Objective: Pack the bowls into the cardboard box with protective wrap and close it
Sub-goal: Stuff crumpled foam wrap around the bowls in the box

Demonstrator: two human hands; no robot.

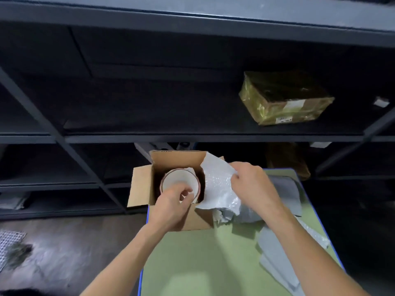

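The bowl (178, 181) sits upright inside the cardboard box (175, 159), against the left wall, with a strip of white wrap showing behind its far rim. Whether further bowls are stacked beneath it cannot be told.

The left hand (171, 205) reaches over the near wall of the box. Its fingers (188, 195) are curled over the near rim of the bowl and appear to grip it. The right hand (251, 184) pinches the upper edge of a sheet of bubble wrap (218, 189), which hangs partly inside the box on the right and trails out over the wall. All four box flaps stand open.

Step in hand: cushioning the bowl. Closing has not begun.

Next move, as judged: steady the bowl, draw the sheet across its open top, tuck the loose end inside the walls, then fold the flaps.

The box stands at the far left corner of the green desk (192, 263). Grey mailing bags (277, 259) lie to the right. Behind is a dark shelf (192, 137) carrying a taped parcel (286, 99).
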